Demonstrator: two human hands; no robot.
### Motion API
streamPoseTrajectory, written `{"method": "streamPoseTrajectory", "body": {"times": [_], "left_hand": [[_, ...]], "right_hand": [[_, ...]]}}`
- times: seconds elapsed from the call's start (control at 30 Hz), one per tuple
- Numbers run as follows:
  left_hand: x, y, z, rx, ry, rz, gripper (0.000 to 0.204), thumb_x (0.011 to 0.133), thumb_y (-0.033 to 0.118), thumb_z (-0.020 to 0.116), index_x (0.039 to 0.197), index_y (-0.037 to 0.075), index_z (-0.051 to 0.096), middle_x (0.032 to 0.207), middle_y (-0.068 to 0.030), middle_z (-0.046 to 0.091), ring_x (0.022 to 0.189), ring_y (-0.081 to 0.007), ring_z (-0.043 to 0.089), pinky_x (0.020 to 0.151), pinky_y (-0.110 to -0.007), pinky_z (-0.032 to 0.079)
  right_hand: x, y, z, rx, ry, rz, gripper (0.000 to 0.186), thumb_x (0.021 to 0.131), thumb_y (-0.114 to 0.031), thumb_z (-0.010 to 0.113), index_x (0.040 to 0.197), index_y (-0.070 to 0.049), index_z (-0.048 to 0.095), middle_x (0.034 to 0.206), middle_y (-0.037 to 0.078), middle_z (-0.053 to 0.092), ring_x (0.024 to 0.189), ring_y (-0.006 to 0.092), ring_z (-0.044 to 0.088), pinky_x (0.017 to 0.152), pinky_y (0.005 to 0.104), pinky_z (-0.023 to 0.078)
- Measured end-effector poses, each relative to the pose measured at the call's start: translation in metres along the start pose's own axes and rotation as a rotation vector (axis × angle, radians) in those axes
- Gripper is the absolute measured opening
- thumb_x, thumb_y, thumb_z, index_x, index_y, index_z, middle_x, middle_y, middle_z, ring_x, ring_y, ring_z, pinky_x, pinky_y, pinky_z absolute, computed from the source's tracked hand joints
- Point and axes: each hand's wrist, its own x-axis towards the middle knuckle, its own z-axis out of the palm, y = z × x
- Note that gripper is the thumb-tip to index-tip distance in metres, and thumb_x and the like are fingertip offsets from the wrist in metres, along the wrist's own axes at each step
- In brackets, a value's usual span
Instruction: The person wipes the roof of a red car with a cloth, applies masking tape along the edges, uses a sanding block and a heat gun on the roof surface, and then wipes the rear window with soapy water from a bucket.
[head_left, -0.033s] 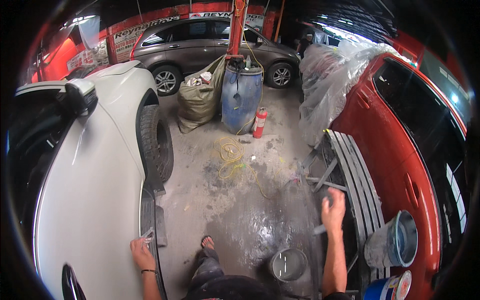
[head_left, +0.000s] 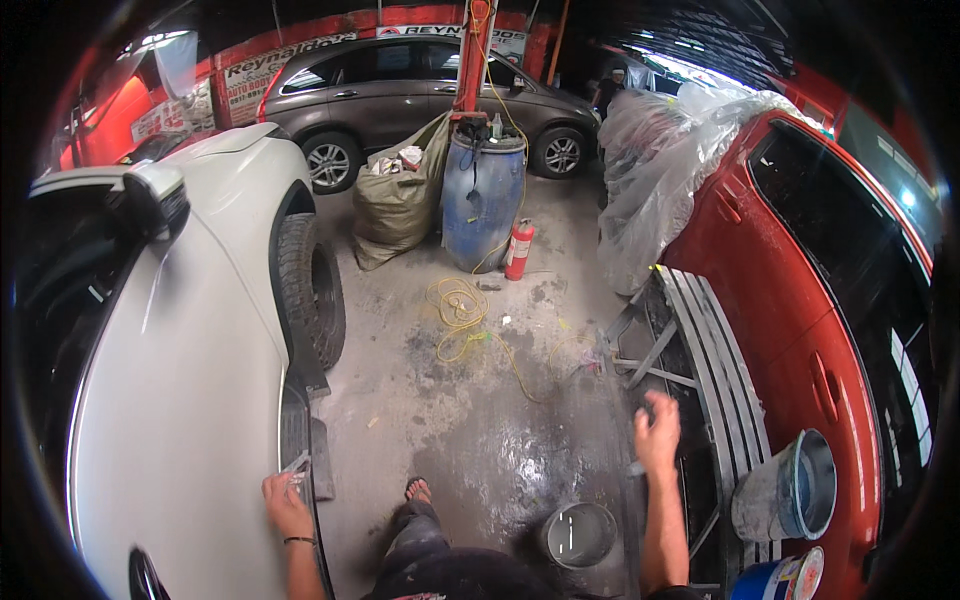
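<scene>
My left hand (head_left: 287, 505) is closed on a small pale grey piece (head_left: 298, 464), too small to name, beside the lower side edge of the white car (head_left: 190, 370). A dark band circles that wrist. On the other side my right hand (head_left: 657, 432) is held up in the air, left of the slatted metal bench (head_left: 716, 350). Its fingers are loosely bent and apart, with nothing visible in them. Below and between the hands, a round grey bucket (head_left: 579, 535) stands on the wet floor (head_left: 480, 450).
A grey bucket (head_left: 785, 487) and a blue can (head_left: 775, 578) stand by the red car (head_left: 790, 290). Yellow cord (head_left: 462, 305) lies coiled ahead. Behind it are a blue drum (head_left: 484, 205), a fire extinguisher (head_left: 519, 249), a filled sack (head_left: 400, 205) and a grey-brown car (head_left: 400, 95).
My right hand has dropped slightly and moved a little left, its fingers more bent. My left hand stays almost where it was with the pale piece.
</scene>
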Motion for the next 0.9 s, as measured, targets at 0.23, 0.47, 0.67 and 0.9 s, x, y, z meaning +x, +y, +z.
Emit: {"method": "streamPoseTrajectory", "body": {"times": [0.23, 0.47, 0.67, 0.9], "left_hand": [[0.211, 0.015, 0.186, -0.267, -0.022, 0.045, 0.027, 0.083, -0.009, 0.057, 0.106, -0.001, 0.069, 0.108, -0.0192, 0.064, 0.110, -0.0405, 0.062, 0.100, -0.048, 0.050], [0.363, 0.016, 0.324, -0.234, -0.088, 0.070, 0.026, 0.083, -0.008, 0.064, 0.107, 0.001, 0.071, 0.108, -0.0184, 0.066, 0.109, -0.0396, 0.065, 0.099, -0.046, 0.051], [0.433, -0.012, 0.421, -0.124, -0.150, -0.061, 0.019, 0.086, -0.002, 0.065, 0.105, 0.001, 0.070, 0.105, -0.0201, 0.067, 0.103, -0.0418, 0.065, 0.093, -0.048, 0.052], [0.489, -0.038, 0.486, 0.047, -0.123, -0.192, 0.012, 0.089, 0.001, 0.066, 0.100, 0.001, 0.068, 0.098, -0.0208, 0.068, 0.097, -0.0439, 0.065, 0.088, -0.049, 0.052]], "right_hand": [[-0.236, 0.113, 0.195, -0.351, -1.235, 0.391, 0.033, 0.097, -0.037, 0.066, 0.107, -0.009, 0.080, 0.108, 0.019, 0.079, 0.110, 0.0361, 0.074, 0.097, 0.0489, 0.057], [-0.180, 0.018, 0.308, -0.121, -1.469, 0.833, 0.032, 0.097, -0.034, 0.063, 0.104, -0.008, 0.080, 0.104, 0.019, 0.079, 0.104, 0.0366, 0.075, 0.091, 0.0494, 0.058], [-0.066, 0.039, 0.435, -0.093, -1.473, 0.814, 0.031, 0.097, -0.031, 0.061, 0.101, -0.008, 0.080, 0.101, 0.019, 0.079, 0.099, 0.0370, 0.076, 0.086, 0.0499, 0.059], [0.165, 0.135, 0.626, -0.398, -1.235, -0.003, 0.030, 0.097, -0.028, 0.058, 0.098, -0.007, 0.080, 0.097, 0.019, 0.080, 0.093, 0.0374, 0.078, 0.081, 0.0504, 0.061]]}}
